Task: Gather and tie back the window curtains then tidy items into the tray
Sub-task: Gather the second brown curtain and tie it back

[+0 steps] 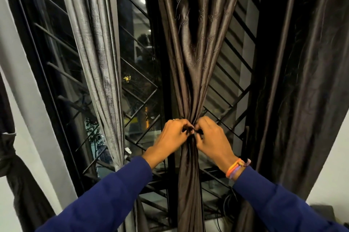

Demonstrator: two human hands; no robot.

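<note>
A shiny brown curtain (196, 46) hangs in the middle of the window, bunched into a narrow waist at about hand height. My left hand (171, 134) and my right hand (211, 135) meet at that waist, fingers curled around a thin dark tie (194, 131) that wraps the gathered fabric. The tie is mostly hidden by my fingers. A grey curtain (98, 58) hangs gathered to the left. A dark curtain (306, 80) hangs loose on the right.
Black diagonal window bars (139, 84) stand behind the curtains, with night outside. At the far left a black curtain (11, 158) is knotted against the white wall (35, 110). Cables (226, 201) hang low under the sill. A dark object (328, 213) sits at bottom right.
</note>
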